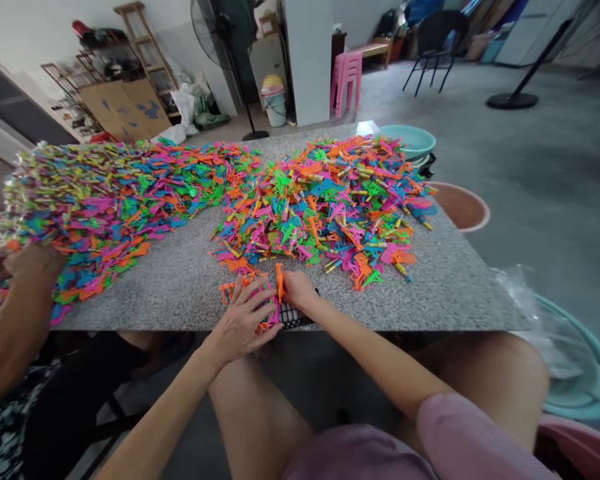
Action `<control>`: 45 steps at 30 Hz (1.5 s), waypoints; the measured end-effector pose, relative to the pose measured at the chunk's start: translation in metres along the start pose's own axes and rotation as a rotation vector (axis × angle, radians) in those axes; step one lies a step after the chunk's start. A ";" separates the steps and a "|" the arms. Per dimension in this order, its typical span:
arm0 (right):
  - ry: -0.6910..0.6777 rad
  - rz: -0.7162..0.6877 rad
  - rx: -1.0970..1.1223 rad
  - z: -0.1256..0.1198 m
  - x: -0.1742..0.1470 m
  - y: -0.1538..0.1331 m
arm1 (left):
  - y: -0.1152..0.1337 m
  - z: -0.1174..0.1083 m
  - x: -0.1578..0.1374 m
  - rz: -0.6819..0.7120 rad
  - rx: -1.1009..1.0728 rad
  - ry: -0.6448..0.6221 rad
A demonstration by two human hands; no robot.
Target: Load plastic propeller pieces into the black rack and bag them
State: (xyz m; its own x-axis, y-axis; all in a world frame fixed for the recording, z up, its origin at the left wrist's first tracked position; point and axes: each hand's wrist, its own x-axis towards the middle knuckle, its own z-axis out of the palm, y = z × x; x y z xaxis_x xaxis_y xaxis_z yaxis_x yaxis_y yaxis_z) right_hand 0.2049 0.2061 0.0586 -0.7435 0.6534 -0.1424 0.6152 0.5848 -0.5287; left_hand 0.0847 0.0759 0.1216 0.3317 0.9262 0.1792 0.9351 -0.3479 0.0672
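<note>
My left hand (241, 321) lies with fingers spread over a row of small plastic pieces (272, 312), mostly orange and pink, in a black grid-bottomed basket (295, 319). The basket is at the table's front edge, and part of it is hidden by my hands. Just right of those fingers, my right hand (300, 291) is closed on a flat orange plastic piece (280, 281), held upright above the basket. Beyond both hands spreads a heap of bright plastic pieces (320, 207) in pink, green, blue and orange, some with yellow-banded sticks.
A second, larger heap (130, 193) covers the speckled stone table (180, 283) on the left, where a co-worker's hands (35, 263) touch it. Basins, one teal (411, 139) and one brown (460, 205), stand beyond the right edge. Clear plastic bags (540, 320) lie at lower right.
</note>
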 end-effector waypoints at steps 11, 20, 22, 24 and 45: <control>0.002 -0.153 0.075 0.003 -0.003 0.005 | 0.001 -0.002 0.002 0.043 0.078 -0.037; 0.469 0.048 -0.472 -0.060 -0.083 0.150 | -0.007 0.005 0.001 0.089 0.083 0.026; 0.349 -0.050 -0.592 -0.079 -0.076 0.174 | -0.007 0.004 0.001 0.086 0.074 0.015; 0.307 -0.166 -0.591 -0.090 -0.071 0.187 | -0.005 0.002 0.001 0.070 0.057 0.015; 0.186 0.001 0.170 0.040 -0.071 0.007 | 0.005 0.002 0.003 -0.040 -0.104 -0.059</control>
State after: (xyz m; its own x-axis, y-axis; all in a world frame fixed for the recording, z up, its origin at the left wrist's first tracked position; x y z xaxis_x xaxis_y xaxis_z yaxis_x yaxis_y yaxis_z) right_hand 0.2516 0.1452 0.0317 -0.6725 0.7401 0.0055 0.5511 0.5057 -0.6638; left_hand 0.0905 0.0778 0.1202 0.3043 0.9455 0.1161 0.9307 -0.3211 0.1754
